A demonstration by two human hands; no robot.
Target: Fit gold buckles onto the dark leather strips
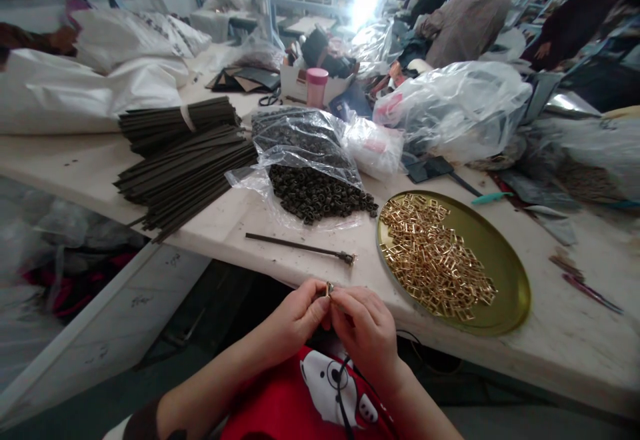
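Observation:
Close to the table's front edge, my left hand (303, 313) pinches a small gold buckle (329, 289) between thumb and fingers. My right hand (367, 327) meets it there, its fingertips closed on the buckle's other side. A thin dark strap (342, 387) hangs below my right hand; its upper end is hidden. On the table ahead lies a single dark strap (295, 243) with a loop and gold buckle at its right end. Behind it, small dark loops (320, 193) spill from a clear bag. To the right, many gold buckles (435, 260) lie in a round tray (510, 293).
Bundled dark strips (185, 167) lie at left, near white sacks (90, 93). Behind the loops stands a pink-lidded jar (317, 87) by a filled box. Plastic bags (460, 107) crowd the back right. Tweezers (593, 292) lie far right. Other people stand in the background.

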